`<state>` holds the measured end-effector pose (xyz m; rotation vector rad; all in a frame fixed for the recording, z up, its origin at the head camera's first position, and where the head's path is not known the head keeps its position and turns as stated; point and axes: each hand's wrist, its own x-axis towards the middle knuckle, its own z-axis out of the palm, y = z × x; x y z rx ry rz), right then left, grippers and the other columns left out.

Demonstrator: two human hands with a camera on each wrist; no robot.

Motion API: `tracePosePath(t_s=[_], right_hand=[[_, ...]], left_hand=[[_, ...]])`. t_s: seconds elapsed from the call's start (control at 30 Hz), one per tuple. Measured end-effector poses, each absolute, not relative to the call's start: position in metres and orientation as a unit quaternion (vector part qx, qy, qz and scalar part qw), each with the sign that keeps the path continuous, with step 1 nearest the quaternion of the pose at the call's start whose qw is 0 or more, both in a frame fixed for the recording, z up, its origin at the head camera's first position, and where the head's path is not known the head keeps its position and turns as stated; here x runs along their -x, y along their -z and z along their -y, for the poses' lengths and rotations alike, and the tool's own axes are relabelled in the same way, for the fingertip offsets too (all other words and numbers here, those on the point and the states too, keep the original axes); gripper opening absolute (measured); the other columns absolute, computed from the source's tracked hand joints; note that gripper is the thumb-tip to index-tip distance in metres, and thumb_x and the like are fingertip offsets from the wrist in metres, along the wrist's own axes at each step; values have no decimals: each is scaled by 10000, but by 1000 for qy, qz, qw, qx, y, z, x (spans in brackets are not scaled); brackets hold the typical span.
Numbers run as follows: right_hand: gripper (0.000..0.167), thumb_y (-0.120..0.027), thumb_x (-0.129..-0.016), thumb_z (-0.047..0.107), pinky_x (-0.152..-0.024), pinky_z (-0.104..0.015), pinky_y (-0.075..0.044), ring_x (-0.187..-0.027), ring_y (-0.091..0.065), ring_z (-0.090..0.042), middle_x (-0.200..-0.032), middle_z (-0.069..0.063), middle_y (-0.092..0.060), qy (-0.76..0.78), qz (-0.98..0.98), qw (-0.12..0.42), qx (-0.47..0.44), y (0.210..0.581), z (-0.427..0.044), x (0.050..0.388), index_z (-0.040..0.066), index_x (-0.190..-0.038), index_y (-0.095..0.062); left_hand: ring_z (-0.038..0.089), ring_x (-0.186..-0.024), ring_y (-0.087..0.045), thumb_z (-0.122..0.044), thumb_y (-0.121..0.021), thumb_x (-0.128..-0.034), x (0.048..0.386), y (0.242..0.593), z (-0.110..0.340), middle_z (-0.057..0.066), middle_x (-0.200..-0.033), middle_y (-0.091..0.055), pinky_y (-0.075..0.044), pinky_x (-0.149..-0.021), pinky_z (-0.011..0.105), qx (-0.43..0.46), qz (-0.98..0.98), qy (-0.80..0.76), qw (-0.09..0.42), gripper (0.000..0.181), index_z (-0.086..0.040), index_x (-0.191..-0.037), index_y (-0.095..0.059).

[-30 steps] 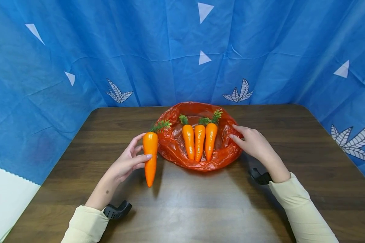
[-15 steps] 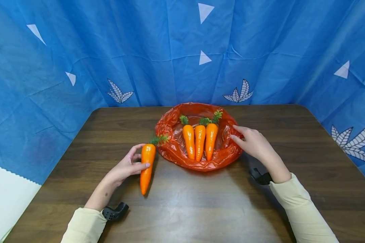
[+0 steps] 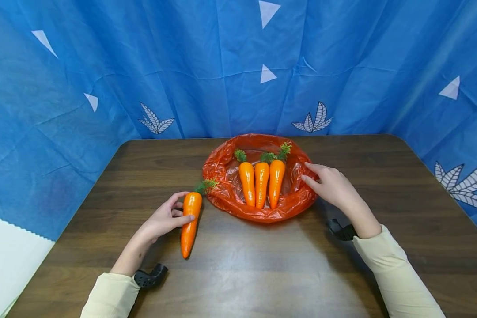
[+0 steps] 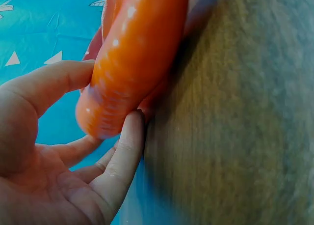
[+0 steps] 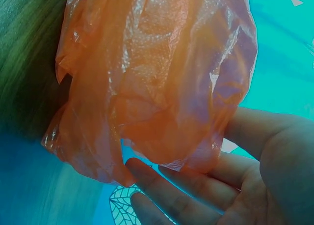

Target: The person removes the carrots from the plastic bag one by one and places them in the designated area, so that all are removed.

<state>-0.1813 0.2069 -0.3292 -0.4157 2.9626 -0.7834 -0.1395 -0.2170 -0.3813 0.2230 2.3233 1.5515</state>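
Pinching the loose carrot [image 3: 188,237], near-left of the red bag [image 3: 262,215]

Its tip points near, green top [image 3: 206,186] far and leaning right toward the bag. The left hand [image 3: 168,218] has it between thumb and fingers, so that's the closer one. Farther right, the right hand [image 3: 335,186] touches the bag's edge, fingers part-spread; can't tell if it's gripping. Inside, three carrots [image 3: 261,183] lie tips-near too.

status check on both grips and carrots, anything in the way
Left grip holds one carrot, left of red bag. Right grip at bag's right side. Three carrots inside bag. No obstruction visible.
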Motion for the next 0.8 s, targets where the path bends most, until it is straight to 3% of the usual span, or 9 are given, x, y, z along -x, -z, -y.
tracePosePath(t_s=[0.37,0.8], right_hand=[[559,-573,-942,266,-823,-507,-473,-1040,-545,-389,-1263,-288,-498,250,-959,25,134,331,-207,181,-57,-1371,-414],[555,-574,-942,263,-776,-468,-507,-945,-583,-336,-1233,-282,-522,250,-958,26,138,330,-206,181,-57,-1368,-418]], left_hand=[[259,-859,-560,-94,-660,-851,137,378,216,227,-1134,-511,-486,-658,332,-81,-870,-470,122,630,7,-1384,-341],[280,-909,-548,-175,-681,-860,135,376,218,239,-1154,-488,-496,-695,343,-86,-887,-440,113,671,15,-1399,-330]])
